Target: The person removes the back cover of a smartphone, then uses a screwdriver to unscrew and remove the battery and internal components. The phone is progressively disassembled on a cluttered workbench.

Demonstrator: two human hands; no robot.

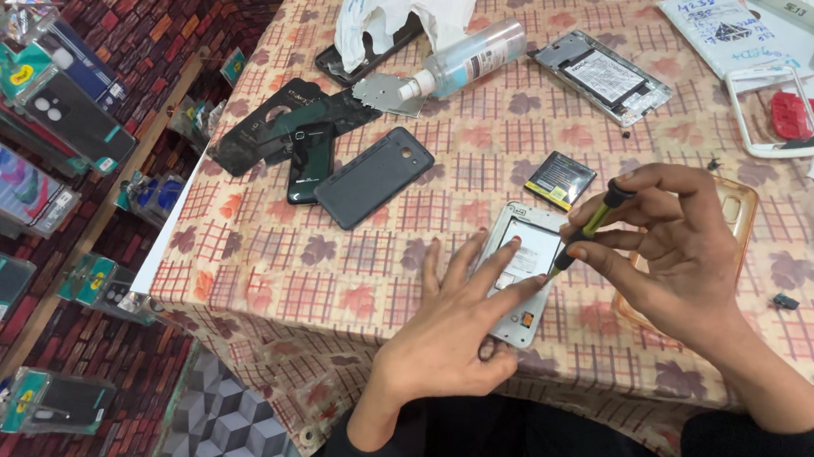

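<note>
1. The opened phone [526,270] lies at lower centre of the frame on the desk [328,271], its back cover off and its battery [560,179] out just above it; the inner frame looks not yet removed
2. My left hand [452,332] lies flat, fingers spread, pinning the phone
3. My right hand [677,252] pinches a small screwdriver [587,224], tip down on the phone

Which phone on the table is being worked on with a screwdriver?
The white opened phone at the table's near edge, under both hands; the other opened phone lies untouched far back.
</note>
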